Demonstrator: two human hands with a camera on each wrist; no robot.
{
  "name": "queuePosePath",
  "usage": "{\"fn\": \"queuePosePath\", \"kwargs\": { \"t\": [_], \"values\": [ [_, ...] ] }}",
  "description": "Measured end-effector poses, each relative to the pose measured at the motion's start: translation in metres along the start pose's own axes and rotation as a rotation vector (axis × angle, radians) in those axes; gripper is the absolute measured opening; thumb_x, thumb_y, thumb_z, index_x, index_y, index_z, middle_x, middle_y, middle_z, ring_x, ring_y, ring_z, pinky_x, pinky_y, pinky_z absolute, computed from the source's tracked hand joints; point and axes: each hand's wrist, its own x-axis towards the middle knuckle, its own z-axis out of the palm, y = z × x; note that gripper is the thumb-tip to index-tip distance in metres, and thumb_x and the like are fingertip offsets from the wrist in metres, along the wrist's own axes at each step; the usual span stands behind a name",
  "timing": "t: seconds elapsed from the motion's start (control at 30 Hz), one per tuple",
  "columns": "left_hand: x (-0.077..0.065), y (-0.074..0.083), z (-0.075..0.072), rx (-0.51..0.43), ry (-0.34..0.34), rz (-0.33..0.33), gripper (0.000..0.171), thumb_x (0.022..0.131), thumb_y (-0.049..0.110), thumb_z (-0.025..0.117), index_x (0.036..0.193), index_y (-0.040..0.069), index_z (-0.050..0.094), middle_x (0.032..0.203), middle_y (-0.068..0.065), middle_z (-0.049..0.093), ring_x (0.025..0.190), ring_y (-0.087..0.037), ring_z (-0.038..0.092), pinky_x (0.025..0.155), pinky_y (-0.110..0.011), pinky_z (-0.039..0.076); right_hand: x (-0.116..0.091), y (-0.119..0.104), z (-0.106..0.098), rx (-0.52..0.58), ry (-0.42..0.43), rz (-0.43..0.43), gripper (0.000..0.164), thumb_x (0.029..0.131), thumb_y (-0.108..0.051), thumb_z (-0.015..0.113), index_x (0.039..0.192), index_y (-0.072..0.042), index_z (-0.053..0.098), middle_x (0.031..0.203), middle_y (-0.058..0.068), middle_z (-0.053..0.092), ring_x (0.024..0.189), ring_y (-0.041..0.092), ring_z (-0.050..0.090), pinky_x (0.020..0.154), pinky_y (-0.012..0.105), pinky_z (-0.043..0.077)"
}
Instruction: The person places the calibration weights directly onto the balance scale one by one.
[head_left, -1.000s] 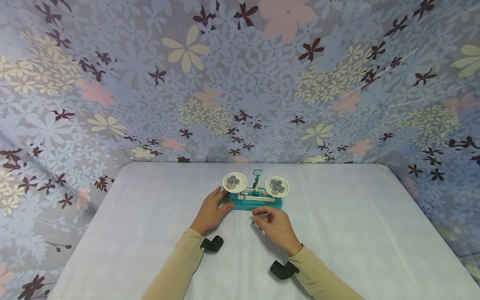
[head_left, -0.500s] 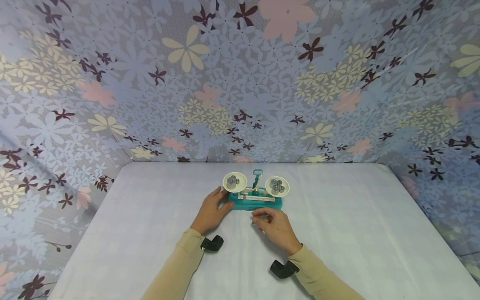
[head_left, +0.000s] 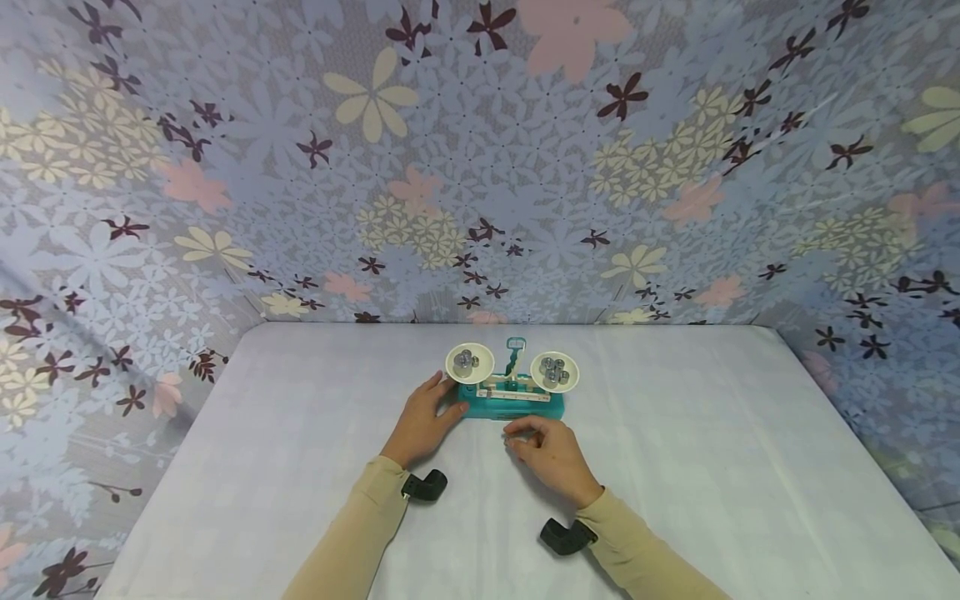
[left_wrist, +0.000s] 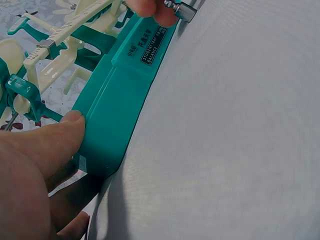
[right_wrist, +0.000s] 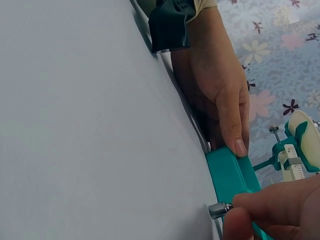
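Note:
A teal balance scale (head_left: 510,408) stands in front of me with two white pans. My left hand (head_left: 422,425) grips the left end of its base, the thumb (left_wrist: 74,117) on the top edge and the fingers around the end. Between thumb and index finger, my right hand (head_left: 555,454) pinches a small silver metal weight (right_wrist: 218,210) by its knob, just off the front edge of the base. Several silver weights (head_left: 463,364) sit in the left pan (head_left: 487,365), and several more weights (head_left: 555,372) in the right pan (head_left: 572,377).
The scale stands on a table with a pale cloth (head_left: 675,467). Behind and at the sides rises flower-patterned fabric (head_left: 555,183). Each wrist wears a black camera mount, the left mount (head_left: 426,486) and the right mount (head_left: 566,537). A ruled beam (left_wrist: 75,27) runs along the scale.
The weight in my right hand has tilted, so less of it shows below the fingertips in the head view. Both hands otherwise stay where they were.

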Motion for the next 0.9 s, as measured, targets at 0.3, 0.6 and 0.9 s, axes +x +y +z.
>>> {"fn": "queuePosePath", "kwargs": {
  "t": [0.3, 0.6, 0.9],
  "values": [
    [-0.0001, 0.0001, -0.0006, -0.007, 0.001, 0.001, 0.057, 0.1, 0.035, 0.062, 0.145, 0.002, 0.052, 0.153, -0.025, 0.041, 0.143, -0.043, 0.035, 0.117, -0.059, 0.028, 0.0007, 0.0016, 0.0005, -0.046, 0.002, -0.001, 0.014, 0.084, -0.001, 0.076, 0.093, -0.011, 0.077, 0.078, -0.004, 0.066, 0.062, 0.012, 0.05, 0.054, 0.022, 0.041],
    [0.0004, -0.0016, -0.0002, -0.009, 0.002, -0.002, 0.057, 0.1, 0.036, 0.062, 0.145, 0.003, 0.053, 0.154, -0.024, 0.041, 0.143, -0.043, 0.036, 0.117, -0.059, 0.028, 0.0008, 0.0028, 0.0021, -0.058, 0.007, -0.006, 0.012, 0.084, -0.003, 0.077, 0.092, -0.012, 0.077, 0.08, -0.005, 0.067, 0.063, 0.012, 0.051, 0.055, 0.023, 0.042],
    [0.0002, -0.0009, 0.0001, -0.014, 0.003, -0.002, 0.057, 0.1, 0.035, 0.062, 0.145, 0.003, 0.052, 0.154, -0.024, 0.041, 0.143, -0.043, 0.036, 0.117, -0.059, 0.028, 0.001, 0.0061, 0.0029, -0.071, 0.015, -0.027, 0.011, 0.084, -0.004, 0.078, 0.09, -0.013, 0.077, 0.08, -0.006, 0.068, 0.063, 0.011, 0.051, 0.056, 0.023, 0.042]
  ]
}}
